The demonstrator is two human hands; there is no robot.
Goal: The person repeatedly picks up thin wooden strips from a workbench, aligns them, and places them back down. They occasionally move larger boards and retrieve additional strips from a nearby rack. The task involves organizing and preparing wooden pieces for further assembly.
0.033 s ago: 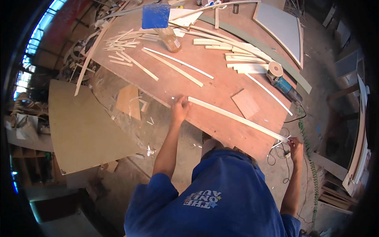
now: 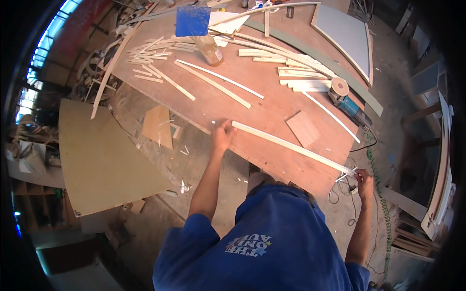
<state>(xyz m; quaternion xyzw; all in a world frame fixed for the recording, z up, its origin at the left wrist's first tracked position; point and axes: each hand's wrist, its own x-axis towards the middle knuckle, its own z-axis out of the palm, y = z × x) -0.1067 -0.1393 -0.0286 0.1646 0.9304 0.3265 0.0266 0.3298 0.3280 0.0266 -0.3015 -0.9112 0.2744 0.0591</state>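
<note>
A long pale wooden strip [image 2: 291,146] lies slantwise on the brown plywood workbench [image 2: 272,109], near its front edge. My left hand [image 2: 222,137] closes on the strip's left end, fingers on top of it. My right hand [image 2: 364,183] grips the strip's right end just past the bench's right corner, among thin loose wires. My blue shirt fills the lower middle of the view and hides the floor below the bench edge.
On the bench are a small square plywood piece [image 2: 303,128], several loose strips [image 2: 218,85], a blue power tool with a round disc [image 2: 347,102], a blue sheet [image 2: 193,20] and a grey panel [image 2: 344,34]. A large curved board [image 2: 102,155] lies left; a green coiled hose [image 2: 384,213] hangs right.
</note>
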